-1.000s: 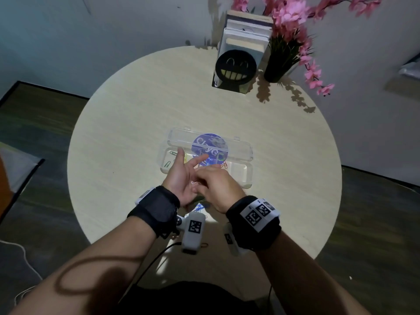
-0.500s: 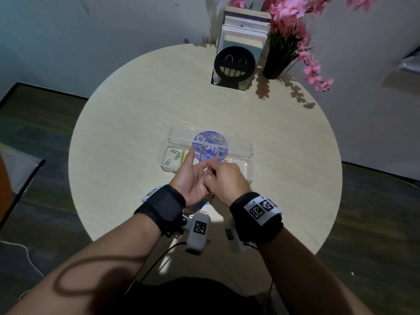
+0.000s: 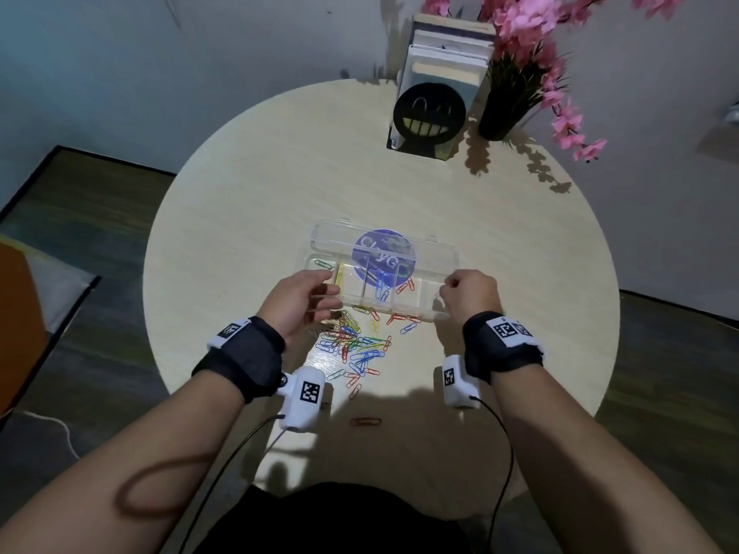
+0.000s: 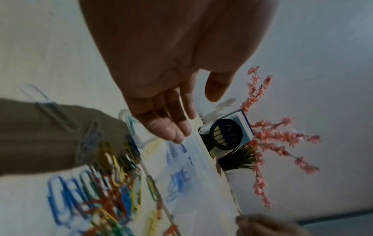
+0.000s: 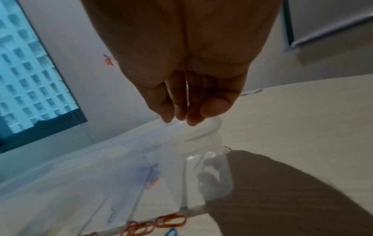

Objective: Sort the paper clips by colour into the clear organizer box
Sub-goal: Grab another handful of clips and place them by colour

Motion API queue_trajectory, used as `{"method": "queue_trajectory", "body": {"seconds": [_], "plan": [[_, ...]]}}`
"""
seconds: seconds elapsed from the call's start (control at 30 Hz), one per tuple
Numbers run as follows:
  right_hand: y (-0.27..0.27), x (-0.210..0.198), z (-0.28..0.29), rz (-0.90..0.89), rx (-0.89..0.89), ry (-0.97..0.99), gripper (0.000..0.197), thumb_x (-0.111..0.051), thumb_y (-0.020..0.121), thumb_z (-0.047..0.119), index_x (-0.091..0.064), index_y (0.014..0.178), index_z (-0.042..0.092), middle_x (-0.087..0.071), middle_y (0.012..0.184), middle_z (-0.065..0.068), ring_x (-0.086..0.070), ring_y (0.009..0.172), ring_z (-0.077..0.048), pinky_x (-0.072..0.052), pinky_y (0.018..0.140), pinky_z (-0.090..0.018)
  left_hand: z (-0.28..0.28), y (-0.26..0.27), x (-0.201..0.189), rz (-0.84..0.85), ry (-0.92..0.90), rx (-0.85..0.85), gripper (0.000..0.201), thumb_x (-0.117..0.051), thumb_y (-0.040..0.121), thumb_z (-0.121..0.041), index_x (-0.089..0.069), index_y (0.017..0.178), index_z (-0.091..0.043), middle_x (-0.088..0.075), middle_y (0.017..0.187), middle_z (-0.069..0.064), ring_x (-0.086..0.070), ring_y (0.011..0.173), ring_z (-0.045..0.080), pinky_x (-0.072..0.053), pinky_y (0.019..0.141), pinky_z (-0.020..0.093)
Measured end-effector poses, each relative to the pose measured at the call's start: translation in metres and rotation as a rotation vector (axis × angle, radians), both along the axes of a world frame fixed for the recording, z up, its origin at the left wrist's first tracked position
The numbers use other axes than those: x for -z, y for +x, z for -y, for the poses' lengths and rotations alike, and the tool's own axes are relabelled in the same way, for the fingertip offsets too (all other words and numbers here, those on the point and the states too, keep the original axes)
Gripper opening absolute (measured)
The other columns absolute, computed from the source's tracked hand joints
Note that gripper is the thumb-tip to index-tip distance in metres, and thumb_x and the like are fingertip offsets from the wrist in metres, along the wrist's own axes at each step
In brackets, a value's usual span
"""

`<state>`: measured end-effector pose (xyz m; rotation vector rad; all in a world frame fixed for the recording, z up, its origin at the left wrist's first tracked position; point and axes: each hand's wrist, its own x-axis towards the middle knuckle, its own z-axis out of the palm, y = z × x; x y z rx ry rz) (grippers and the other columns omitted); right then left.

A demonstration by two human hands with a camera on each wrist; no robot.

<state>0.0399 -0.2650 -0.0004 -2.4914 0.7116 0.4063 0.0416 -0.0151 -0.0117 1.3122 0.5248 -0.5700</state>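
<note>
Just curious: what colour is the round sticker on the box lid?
Purple-blue round sticker with pale lettering; clearest in the head view.

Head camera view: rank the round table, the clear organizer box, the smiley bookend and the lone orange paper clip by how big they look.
1. round table
2. clear organizer box
3. smiley bookend, though it stands farther away
4. orange paper clip

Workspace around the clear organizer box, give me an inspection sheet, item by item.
Surface: round pale wood table.
Job's things: clear organizer box, lid open, with green, yellow, blue and red clips in separate compartments; loose mixed paper clips in front of it.
Clutter: books behind a black smiley bookend; vase of pink flowers.
Grippers: left hand, fingers relaxed, at the box's left end; right hand, fingers curled, over its right end; held clip cannot be told.
Cables: black wrist-camera cables.
Surroundings: dark floor, grey walls, window.
</note>
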Motion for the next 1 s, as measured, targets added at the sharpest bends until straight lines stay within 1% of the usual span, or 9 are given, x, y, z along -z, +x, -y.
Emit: {"method": "queue_trajectory", "body": {"seconds": [0.1, 0.17, 0.27, 0.43, 0.5, 0.63, 0.8, 0.9, 1.0], "plan": [[-0.015, -0.002, -0.023, 0.063, -0.087, 0.052, 0.019, -0.058, 0.082, 0.017, -0.068, 0.099, 0.018, -0.067, 0.092, -0.005, -0.062, 0.085, -0.027, -0.049, 0.075, -0.029, -0.013, -0.004, 0.007, 0.080, 0.176, 0.107, 0.021, -0.052, 0.095, -0.014, -0.059, 0.114, -0.008, -0.065, 0.098, 0.012, -0.061, 0.068, 0.019, -0.046, 0.059, 0.026], [-0.031, 0.003, -0.041, -0.008, -0.221, 0.085, 0.009, -0.058, 0.080, 0.018, -0.064, 0.087, 0.020, -0.063, 0.081, 0.000, -0.059, 0.075, -0.023, -0.048, 0.068, -0.028, -0.024, -0.007, 0.021, 0.170, 0.440, 0.302, 0.026, -0.059, 0.089, -0.015, -0.061, 0.115, -0.012, -0.068, 0.108, 0.009, -0.065, 0.089, 0.021, -0.050, 0.076, 0.029], [-0.051, 0.023, -0.056, -0.154, -0.383, 0.005, 0.021, -0.063, 0.077, 0.023, -0.061, 0.097, 0.020, -0.058, 0.103, -0.001, -0.058, 0.094, -0.024, -0.046, 0.074, -0.029, -0.032, -0.015, 0.037, 0.235, 0.795, 0.623, 0.048, -0.059, 0.078, -0.016, -0.056, 0.126, -0.011, -0.059, 0.127, 0.006, -0.055, 0.116, 0.023, -0.043, 0.100, 0.033], [-0.065, 0.051, -0.069, -0.187, -0.337, -0.145, 0.070, -0.069, 0.075, 0.042, -0.038, 0.133, 0.020, -0.032, 0.139, -0.008, -0.032, 0.127, -0.030, -0.042, 0.094, -0.044, -0.017, -0.031, 0.043, 0.325, 1.166, 0.867, 0.055, -0.053, 0.068, -0.010, -0.043, 0.121, -0.023, -0.035, 0.130, 0.008, -0.034, 0.115, 0.029, -0.044, 0.091, 0.042], [-0.067, 0.056, -0.081, -0.161, -0.334, -0.128, 0.075, -0.070, 0.076, 0.043, -0.036, 0.137, 0.018, -0.031, 0.141, -0.010, -0.030, 0.128, -0.031, -0.040, 0.099, -0.043, -0.008, -0.032, 0.043, 0.325, 1.160, 0.886, 0.066, -0.054, 0.068, -0.010, -0.038, 0.130, -0.025, -0.034, 0.130, 0.008, -0.033, 0.116, 0.030, -0.043, 0.092, 0.040], [-0.070, 0.059, -0.108, -0.124, -0.419, -0.045, 0.081, -0.076, 0.073, 0.031, -0.033, 0.141, 0.019, -0.033, 0.140, -0.006, -0.029, 0.128, -0.028, -0.044, 0.097, -0.045, 0.003, -0.031, 0.052, 0.345, 0.835, 0.825, 0.071, -0.048, 0.071, -0.001, -0.040, 0.140, -0.018, -0.041, 0.132, 0.009, -0.040, 0.127, 0.027, -0.038, 0.106, 0.036], [-0.061, 0.052, -0.120, -0.172, -0.508, -0.025, 0.105, -0.085, 0.063, 0.026, -0.018, 0.144, 0.037, -0.020, 0.147, -0.004, -0.026, 0.131, -0.030, -0.046, 0.085, -0.046, -0.013, -0.022, 0.047, 0.394, 0.656, 0.508, 0.055, -0.038, 0.078, 0.015, -0.057, 0.124, -0.008, -0.056, 0.112, 0.010, -0.051, 0.092, 0.013, -0.037, 0.080, 0.015], [-0.053, 0.051, -0.131, -0.214, -0.564, -0.035, 0.109, -0.086, 0.062, 0.028, -0.015, 0.143, 0.046, -0.016, 0.148, -0.006, -0.024, 0.132, -0.033, -0.046, 0.086, -0.049, -0.026, -0.018, 0.044, 0.414, 0.694, 0.410, 0.048, -0.037, 0.082, 0.011, -0.059, 0.119, -0.009, -0.060, 0.111, 0.005, -0.054, 0.094, 0.009, -0.034, 0.072, 0.006], [-0.048, 0.053, -0.141, -0.191, -0.565, -0.041, 0.088, -0.080, 0.071, 0.026, -0.027, 0.139, 0.044, -0.023, 0.142, -0.008, -0.028, 0.127, -0.033, -0.046, 0.086, -0.046, -0.032, -0.014, 0.043, 0.400, 0.685, 0.340, 0.043, -0.042, 0.080, 0.006, -0.053, 0.113, -0.019, -0.064, 0.103, 0.008, -0.061, 0.092, 0.019, -0.044, 0.077, 0.016]]}}
